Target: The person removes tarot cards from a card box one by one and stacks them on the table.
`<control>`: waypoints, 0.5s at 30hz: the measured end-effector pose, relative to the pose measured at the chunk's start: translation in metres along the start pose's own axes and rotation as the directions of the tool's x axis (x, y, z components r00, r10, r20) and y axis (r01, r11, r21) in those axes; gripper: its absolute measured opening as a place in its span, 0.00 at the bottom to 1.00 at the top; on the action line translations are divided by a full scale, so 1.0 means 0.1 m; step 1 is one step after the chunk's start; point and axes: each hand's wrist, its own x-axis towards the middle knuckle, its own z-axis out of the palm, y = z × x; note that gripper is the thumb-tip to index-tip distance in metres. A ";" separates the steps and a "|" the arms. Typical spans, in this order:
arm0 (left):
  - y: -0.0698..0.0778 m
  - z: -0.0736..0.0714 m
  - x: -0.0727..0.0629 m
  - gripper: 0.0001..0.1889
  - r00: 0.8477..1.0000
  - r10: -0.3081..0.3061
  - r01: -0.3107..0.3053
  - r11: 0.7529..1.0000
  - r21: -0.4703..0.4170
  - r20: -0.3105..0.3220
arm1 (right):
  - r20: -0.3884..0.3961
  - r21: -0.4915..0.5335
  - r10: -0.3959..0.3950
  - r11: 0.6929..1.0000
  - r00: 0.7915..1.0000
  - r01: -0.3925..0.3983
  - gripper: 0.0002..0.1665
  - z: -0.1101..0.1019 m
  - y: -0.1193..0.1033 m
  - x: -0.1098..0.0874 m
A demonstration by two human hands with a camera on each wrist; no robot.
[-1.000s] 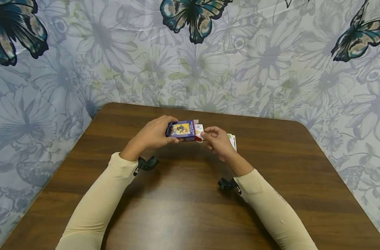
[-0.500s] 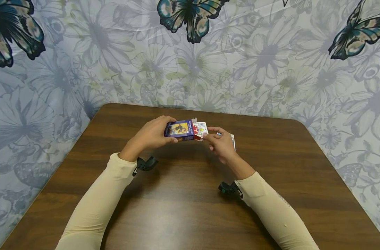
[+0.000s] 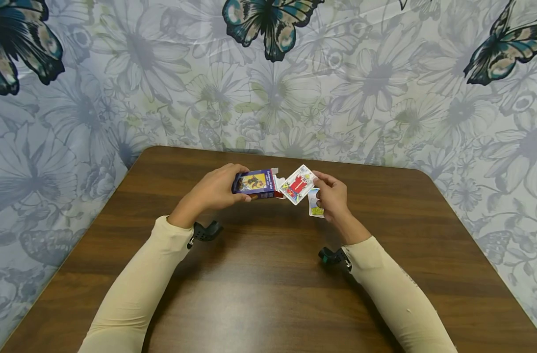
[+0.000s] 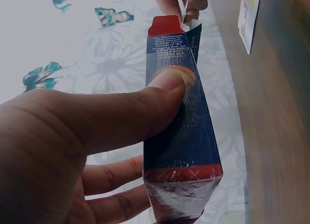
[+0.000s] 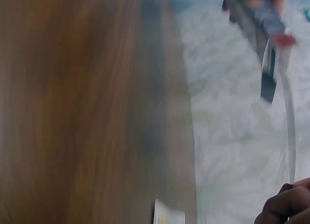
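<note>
My left hand [image 3: 213, 190] grips a dark blue card box [image 3: 254, 182] with a yellow picture, thumb on the near side and fingers on the far side. The box lies sideways, its flaps unfolded at the right end. In the left wrist view, the thumb presses the printed narrow side of the box [image 4: 181, 141]. My right hand [image 3: 334, 197] pinches a white-bordered card [image 3: 298, 184] with a red picture at its right edge. The card is tilted, its left corner right at the box's mouth. Edge-on, that card [image 5: 290, 132] looks like a thin bent strip in the right wrist view.
A card with a green and yellow picture [image 3: 315, 204] lies on the brown wooden table [image 3: 250, 274], partly hidden by my right hand. Behind the table's far edge hangs a flowered cloth [image 3: 277, 108] with butterfly prints. Dark straps circle both wrists.
My right hand has drawn the card out of the box toward the right, turning its red picture into view. The left hand and box stay almost in place. More of the table card shows.
</note>
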 end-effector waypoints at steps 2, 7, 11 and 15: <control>0.00 0.00 0.00 0.37 1.000 -0.001 0.001 1.000 -0.001 0.001 | 0.006 -0.116 -0.012 0.993 1.000 0.012 0.19 -0.07 -0.02 0.09; -0.02 0.00 0.01 0.37 1.000 -0.006 0.006 1.000 -0.003 -0.001 | 0.075 -0.445 -0.045 0.893 0.996 0.074 0.19 -0.28 -0.05 0.38; -0.02 0.00 0.01 0.37 1.000 -0.011 0.011 1.000 -0.004 0.003 | 0.122 -0.654 -0.042 0.748 0.992 0.112 0.19 -0.41 -0.01 0.57; -0.01 0.00 0.01 0.37 1.000 -0.009 0.009 1.000 -0.003 0.008 | 0.126 -0.779 -0.050 0.613 0.991 0.130 0.19 -0.47 0.04 0.67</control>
